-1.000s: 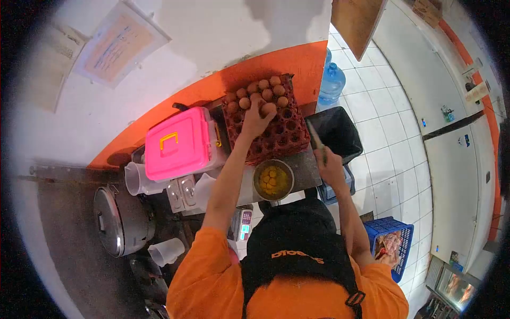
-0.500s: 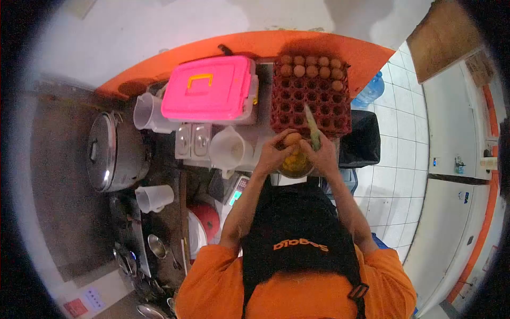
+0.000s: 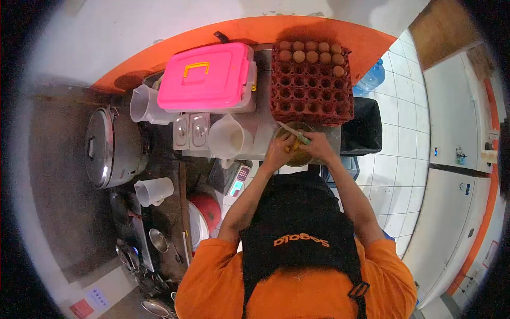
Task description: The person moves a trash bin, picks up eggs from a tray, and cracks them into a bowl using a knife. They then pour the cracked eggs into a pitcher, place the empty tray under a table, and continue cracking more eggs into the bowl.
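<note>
My left hand is over the left part of a round bowl that holds yellow egg contents. Its fingers are curled, and whatever they grip is too hidden to name. My right hand is closed on the green handle of a knife, above the bowl's right side; the pale blade points up and left. Just behind the bowl stands a red egg tray, with several brown eggs in its back rows and bare cups in front.
A pink-lidded box, a white jug and two lidded metal containers stand left of the bowl. Nearer are a scale and another jug. A large pot is far left, a black bin right.
The whole egg seen between my hands no longer shows. Both hands are lower into the bowl and closer together, and the knife has swung from pointing up to pointing left.
</note>
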{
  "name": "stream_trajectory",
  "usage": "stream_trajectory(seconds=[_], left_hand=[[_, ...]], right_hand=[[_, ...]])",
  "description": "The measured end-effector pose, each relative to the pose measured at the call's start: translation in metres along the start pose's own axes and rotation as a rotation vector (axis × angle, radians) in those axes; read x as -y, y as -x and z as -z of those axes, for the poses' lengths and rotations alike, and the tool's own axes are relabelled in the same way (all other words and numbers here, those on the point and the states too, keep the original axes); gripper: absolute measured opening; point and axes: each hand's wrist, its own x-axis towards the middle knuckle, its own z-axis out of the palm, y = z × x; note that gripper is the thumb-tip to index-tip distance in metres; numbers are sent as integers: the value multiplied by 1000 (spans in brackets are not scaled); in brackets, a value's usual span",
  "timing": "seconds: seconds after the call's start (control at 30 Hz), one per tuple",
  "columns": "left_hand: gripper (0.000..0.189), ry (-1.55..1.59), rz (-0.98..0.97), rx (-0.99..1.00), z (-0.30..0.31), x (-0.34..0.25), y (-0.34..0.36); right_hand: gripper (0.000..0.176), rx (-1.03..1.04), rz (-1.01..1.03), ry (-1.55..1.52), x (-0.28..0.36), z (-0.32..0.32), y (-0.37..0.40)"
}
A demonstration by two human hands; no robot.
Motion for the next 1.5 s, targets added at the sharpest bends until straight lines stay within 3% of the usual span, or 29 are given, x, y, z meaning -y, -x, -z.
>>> stream_trajectory(seconds=[0.07, 0.1, 0.13, 0.2, 0.23, 0.3, 0.33, 0.4, 0.43, 0.47, 0.5, 0.57, 0.63, 0.7, 0.8, 0.87, 0.93, 1.0, 1.03, 1.1, 1.23, 1.3, 1.43, 1.5], left_hand=[[65, -400, -133, 71, 0, 12, 3], [65, -402, -136, 77, 2, 10, 2], [69, -442, -114, 42, 2, 8, 1], [74, -486, -110, 11, 8, -9, -9], [73, -313, -39, 22, 16, -36, -14], [72, -143, 17, 45, 20, -71, -31], [73, -37, -3, 84, 15, -83, -42], [74, 64, -37, 128, 4, -114, -66], [72, 64, -187, 154, -4, -133, -82], [71, 66, -338, 181, -9, -144, -98], [71, 62, -355, 192, -11, -149, -119], [72, -182, -637, 80, -18, -158, -174], [64, -502, -575, 115, -22, -132, -235], [47, -776, -525, 63, -26, -106, -261], [51, -674, -448, 192, -36, -76, -284], [54, -657, -513, 163, -34, -71, -292], [57, -636, -554, 126, -30, -76, -285], [56, -438, -216, 218, -21, -85, -276], [56, -441, -219, 212, -15, -89, -268], [44, -123, -133, 44, -5, -94, -240], [41, 174, -135, 20, 20, -108, -164], [40, 476, 38, 65, 30, -99, -129], [43, 347, 64, -100, 46, -86, -83], [42, 327, 112, -123, 57, -86, -69]], right_hand=[[38, -58, 79, 168, -5, 2, 5], [37, -110, 159, 339, -1, 5, 7], [37, -116, 153, 336, 2, 8, 10], [32, -97, 29, 50, 13, 22, 11], [32, -111, 26, 51, 23, 31, 14], [42, -153, -315, -299, 38, 46, 23], [42, -170, -313, -298, 36, 53, 29], [42, -434, -293, -349, 30, 67, 39], [42, -587, -258, -466, 34, 80, 43], [42, -603, -252, -465, 38, 97, 45], [44, -708, -271, -506, 39, 116, 48], [46, -837, -292, -545, 31, 146, 62], [49, -787, -475, 45, 19, 172, 79], [43, -809, -518, 54, 17, 182, 93], [37, -887, -488, 30, -7, 172, 114], [34, -895, -474, 28, -10, 161, 118], [31, -851, -480, 52, -2, 154, 112], [33, -777, -436, -147, 9, 147, 95], [31, -727, -362, -78, 14, 144, 84], [29, -705, -295, -31, 33, 132, 60], [24, -593, -111, 54, 77, 105, 24], [24, -527, -106, 62, 87, 83, 15], [24, -302, -146, 100, 85, 45, 8], [25, -312, -125, 55, 98, 47, 7]])
